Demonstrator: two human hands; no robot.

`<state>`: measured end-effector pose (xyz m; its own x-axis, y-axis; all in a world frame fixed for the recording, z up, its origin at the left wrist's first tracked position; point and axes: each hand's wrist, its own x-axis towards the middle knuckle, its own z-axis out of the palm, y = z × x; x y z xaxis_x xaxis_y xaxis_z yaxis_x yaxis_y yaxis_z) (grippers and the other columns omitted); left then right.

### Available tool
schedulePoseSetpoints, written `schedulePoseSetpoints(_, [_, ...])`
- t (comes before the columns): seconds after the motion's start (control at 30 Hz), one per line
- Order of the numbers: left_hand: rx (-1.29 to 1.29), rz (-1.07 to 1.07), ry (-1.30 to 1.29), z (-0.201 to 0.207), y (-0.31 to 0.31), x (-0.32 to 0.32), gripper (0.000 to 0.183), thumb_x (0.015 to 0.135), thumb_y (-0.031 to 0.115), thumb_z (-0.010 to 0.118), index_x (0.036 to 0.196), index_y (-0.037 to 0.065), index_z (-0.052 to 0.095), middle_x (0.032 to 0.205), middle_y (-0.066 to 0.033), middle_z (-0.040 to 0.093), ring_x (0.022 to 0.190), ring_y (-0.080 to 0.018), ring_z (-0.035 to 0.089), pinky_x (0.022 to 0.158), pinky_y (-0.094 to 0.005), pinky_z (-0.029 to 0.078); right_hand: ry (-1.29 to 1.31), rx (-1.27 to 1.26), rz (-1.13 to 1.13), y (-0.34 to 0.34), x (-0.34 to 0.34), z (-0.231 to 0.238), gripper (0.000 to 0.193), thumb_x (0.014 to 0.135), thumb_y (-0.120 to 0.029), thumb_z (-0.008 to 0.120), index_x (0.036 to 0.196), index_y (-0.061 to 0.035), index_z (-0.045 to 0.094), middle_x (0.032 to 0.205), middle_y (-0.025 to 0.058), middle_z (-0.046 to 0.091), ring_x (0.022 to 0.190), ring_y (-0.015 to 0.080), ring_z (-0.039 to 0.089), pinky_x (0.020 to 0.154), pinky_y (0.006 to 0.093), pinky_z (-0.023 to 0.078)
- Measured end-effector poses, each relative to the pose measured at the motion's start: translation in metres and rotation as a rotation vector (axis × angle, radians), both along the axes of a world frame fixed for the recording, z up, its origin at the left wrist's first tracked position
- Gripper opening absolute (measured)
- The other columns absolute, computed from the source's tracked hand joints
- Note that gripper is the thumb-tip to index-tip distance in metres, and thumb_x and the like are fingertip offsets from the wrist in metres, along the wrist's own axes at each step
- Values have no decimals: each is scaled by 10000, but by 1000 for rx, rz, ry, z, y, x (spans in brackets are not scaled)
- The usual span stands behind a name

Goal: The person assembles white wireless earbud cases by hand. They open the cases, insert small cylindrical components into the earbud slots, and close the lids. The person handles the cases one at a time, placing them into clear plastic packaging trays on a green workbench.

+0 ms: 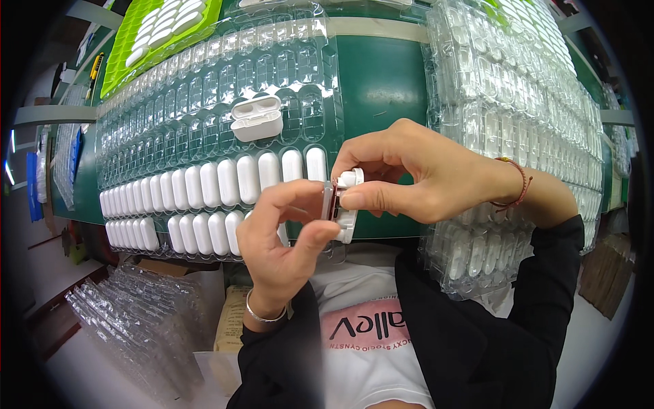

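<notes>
Both hands pinch the small white case [346, 204], left hand [283, 238] and right hand [415, 177] fingers closed on its edges; light, rigid, probably slippery plastic

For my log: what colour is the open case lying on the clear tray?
White; the open case shows best in the head view.

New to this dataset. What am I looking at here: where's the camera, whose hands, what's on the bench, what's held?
One picture, from a fisheye camera worn on a person's head, looking down; edges bend. No robot: both bare hands are the wearer's. The left hand and right hand together hold a small white case with a dark part at its left side. On the green bench lies a clear tray, its near rows filled with white cases; one open case sits on top. A stack of clear trays stands on the right.
</notes>
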<state>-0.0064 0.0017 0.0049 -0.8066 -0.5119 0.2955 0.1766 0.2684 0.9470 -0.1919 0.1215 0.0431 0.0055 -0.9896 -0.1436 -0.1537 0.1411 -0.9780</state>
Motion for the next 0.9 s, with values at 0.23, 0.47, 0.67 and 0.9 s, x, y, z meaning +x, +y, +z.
schedulePoseSetpoints(0.23, [-164,81,-197,2,8,5,240,871,62,698,1081,-40,642,882,-113,715,724,-143,685,644,-254,539,249,-73,-33,2,5,-3,224,901,-185,667,996,12,619,762,98,666,631,169,651,576,268,503])
schedulePoseSetpoints(0.47, [-248,91,-94,6,2,5,221,805,-9,729,1019,-10,672,916,-128,695,777,-163,665,612,-253,534,114,-230,-77,-1,8,-22,168,862,-130,643,923,20,597,630,157,600,568,302,608,514,366,427])
schedulePoseSetpoints(0.67, [-294,94,-100,10,0,0,306,733,-70,739,1026,-12,672,942,-145,694,794,-203,679,628,-276,558,431,-285,-38,1,10,-15,249,829,-109,686,1036,-8,591,792,134,642,688,314,635,567,363,480])
schedulePoseSetpoints(0.9, [-691,163,-113,1,8,-1,295,732,-63,718,1022,-48,663,893,-149,710,740,-249,710,630,-298,568,697,-368,-27,6,17,-18,221,840,-150,662,846,6,505,726,142,576,660,350,610,575,417,481])
